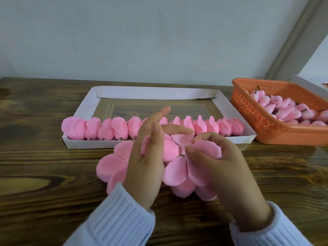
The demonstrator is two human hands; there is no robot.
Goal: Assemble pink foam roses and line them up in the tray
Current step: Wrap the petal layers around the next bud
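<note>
I am mid-assembly: my left hand (147, 157) curls round a foam bud (170, 150) just in front of the tray (156, 93), index finger stretched out, while my right hand (218, 164) pinches a petal layer (177, 173) at the stem (182, 155). Next, I judge, the layer must seat snugly before the rose joins the row (106, 128)

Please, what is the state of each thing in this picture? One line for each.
Tray: one row filled, rest unfilled.
Roses: lined up against near wall.
Basket: holds spare buds.
Rose bud: gripped by left hand.
Petal sheet: pinched by right hand.
Loose petals: flat on table.
</note>
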